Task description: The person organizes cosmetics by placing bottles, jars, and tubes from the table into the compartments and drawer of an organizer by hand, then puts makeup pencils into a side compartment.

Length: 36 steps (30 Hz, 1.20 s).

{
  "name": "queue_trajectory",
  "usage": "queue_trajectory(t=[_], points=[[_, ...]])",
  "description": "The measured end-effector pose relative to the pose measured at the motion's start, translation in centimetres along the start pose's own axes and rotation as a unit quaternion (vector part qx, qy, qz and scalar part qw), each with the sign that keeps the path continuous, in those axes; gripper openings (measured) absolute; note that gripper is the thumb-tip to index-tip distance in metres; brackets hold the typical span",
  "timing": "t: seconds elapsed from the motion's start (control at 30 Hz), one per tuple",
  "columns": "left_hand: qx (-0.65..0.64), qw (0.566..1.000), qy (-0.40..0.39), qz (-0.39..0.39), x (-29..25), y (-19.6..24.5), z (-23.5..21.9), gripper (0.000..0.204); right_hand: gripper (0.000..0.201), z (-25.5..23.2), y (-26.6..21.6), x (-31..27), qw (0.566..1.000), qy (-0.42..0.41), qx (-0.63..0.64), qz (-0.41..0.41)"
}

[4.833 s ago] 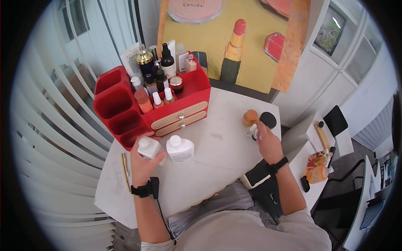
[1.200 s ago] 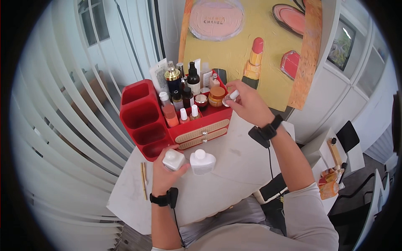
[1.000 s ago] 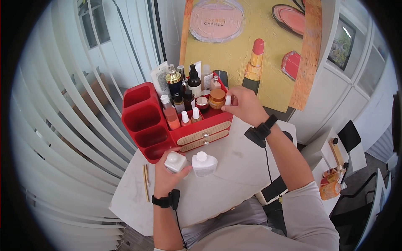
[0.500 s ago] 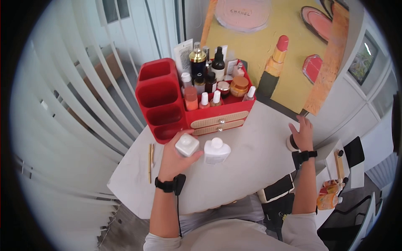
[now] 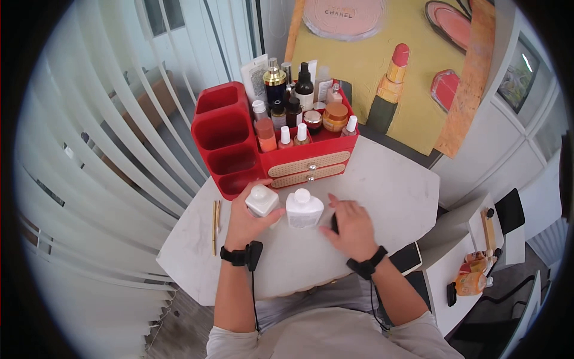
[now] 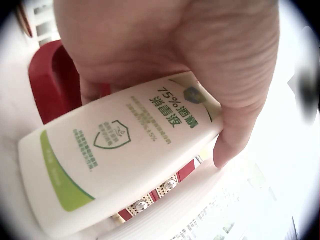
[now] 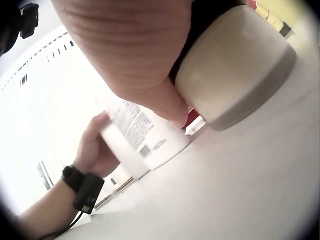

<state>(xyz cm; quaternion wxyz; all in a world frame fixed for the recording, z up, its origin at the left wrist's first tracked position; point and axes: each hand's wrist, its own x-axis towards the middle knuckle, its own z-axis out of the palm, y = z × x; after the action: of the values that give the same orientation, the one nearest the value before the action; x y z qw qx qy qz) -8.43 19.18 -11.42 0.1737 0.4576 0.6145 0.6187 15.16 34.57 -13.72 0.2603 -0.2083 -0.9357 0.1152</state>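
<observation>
My left hand (image 5: 242,218) grips a white bottle (image 5: 262,201) with its thumb and fingers round the sides; the left wrist view shows green lettering on this bottle (image 6: 115,145). Beside it a second white bottle (image 5: 304,210) stands on the table. Just right of that bottle, my right hand (image 5: 353,230) holds a jar by its black lid (image 5: 334,224); the right wrist view shows the jar's pale, wide body (image 7: 237,70) low over the tabletop, and whether it touches is unclear. Behind the bottles is the red organizer (image 5: 269,157), filled with bottles, tubes and jars.
Two thin gold sticks (image 5: 214,227) lie on the white table (image 5: 406,185) at its left. A painting (image 5: 412,113) leans behind the table. White blinds (image 5: 119,179) hang at the left. Lower right, a side surface (image 5: 445,299) holds several orange items (image 5: 471,282).
My right hand has moved left from the table's right side, bringing the black-lidded jar near the standing bottle. Earlier it set a small white-capped bottle in the organizer. My left hand keeps its grip.
</observation>
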Motion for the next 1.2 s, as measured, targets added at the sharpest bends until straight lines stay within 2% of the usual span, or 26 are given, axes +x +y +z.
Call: queue_trajectory(t=[0.03,0.1,0.23,0.3,0.33,0.4,0.43,0.5,0.63,0.7,0.73,0.8,0.87,0.93,0.97,1.03,1.13,1.2], points=[[-0.005,1.0,0.002,0.0,-0.1,-0.1,0.0,0.064,0.079,0.4,-0.9,0.2,1.0,0.006,-0.004,0.002],[-0.014,1.0,0.001,0.006,-0.1,-0.2,0.0,0.065,0.095,1.1,-1.9,0.6,1.0,0.002,0.019,-0.02],[-0.007,1.0,-0.003,0.007,0.0,0.1,-0.3,0.065,0.103,0.3,-2.7,1.4,0.999,-0.003,0.037,-0.015],[-0.007,1.0,-0.002,0.004,-0.1,0.3,-0.4,0.064,0.104,-0.3,-2.4,1.8,0.972,0.034,0.23,0.019],[-0.003,1.0,-0.004,0.005,0.0,0.3,-0.4,0.063,0.104,-0.9,-2.8,2.4,0.973,0.031,0.227,0.016],[-0.001,1.0,-0.005,0.005,-0.1,0.3,-0.3,0.062,0.09,-2.3,-4.0,4.2,0.961,0.03,0.273,-0.041],[-0.005,1.0,-0.004,0.003,-0.1,0.3,-0.3,0.062,0.09,-2.2,-4.0,4.9,0.961,0.031,0.272,-0.041],[-0.004,1.0,-0.006,0.006,0.0,0.1,-0.4,0.061,0.073,-2.0,-3.9,6.4,0.956,-0.09,0.276,-0.04],[-0.032,0.999,0.005,0.006,0.0,-0.6,-0.9,0.06,0.06,-4.5,-4.4,8.7,0.957,-0.092,0.255,-0.105],[-0.031,0.999,0.021,0.003,0.0,-0.6,-0.8,0.06,0.057,-7.3,-4.1,9.6,0.94,0.003,0.328,-0.097],[-0.017,1.0,0.022,0.006,0.0,-0.3,-0.7,0.06,0.057,-8.4,-3.7,10.1,0.917,0.028,0.393,-0.06],[-0.004,1.0,0.02,0.008,-0.2,-0.3,-0.6,0.059,0.063,-10.1,-2.2,11.8,0.875,0.123,0.461,-0.084],[0.002,1.0,0.02,-0.007,-0.1,-0.2,-0.6,0.059,0.056,-11.2,-1.5,13.9,0.836,0.18,0.512,-0.076],[0.0,1.0,0.021,-0.006,-0.1,-0.2,-0.6,0.059,0.055,-12.1,0.2,15.7,0.865,0.154,0.47,-0.077],[-0.002,1.0,0.022,-0.007,-0.1,-0.2,-0.6,0.059,0.055,-12.2,0.9,16.2,0.865,0.156,0.47,-0.08],[0.001,1.0,0.021,-0.004,-0.1,-0.2,-0.7,0.059,0.054,-12.1,2.0,17.0,0.904,0.1,0.41,-0.066],[0.005,1.0,0.021,-0.002,-0.2,-0.1,-0.7,0.06,0.053,-11.4,2.6,18.1,0.929,0.069,0.344,-0.118],[0.009,1.0,0.011,-0.004,-0.1,-0.2,-0.6,0.06,0.054,-11.6,2.4,18.7,0.94,0.049,0.32,-0.109]])
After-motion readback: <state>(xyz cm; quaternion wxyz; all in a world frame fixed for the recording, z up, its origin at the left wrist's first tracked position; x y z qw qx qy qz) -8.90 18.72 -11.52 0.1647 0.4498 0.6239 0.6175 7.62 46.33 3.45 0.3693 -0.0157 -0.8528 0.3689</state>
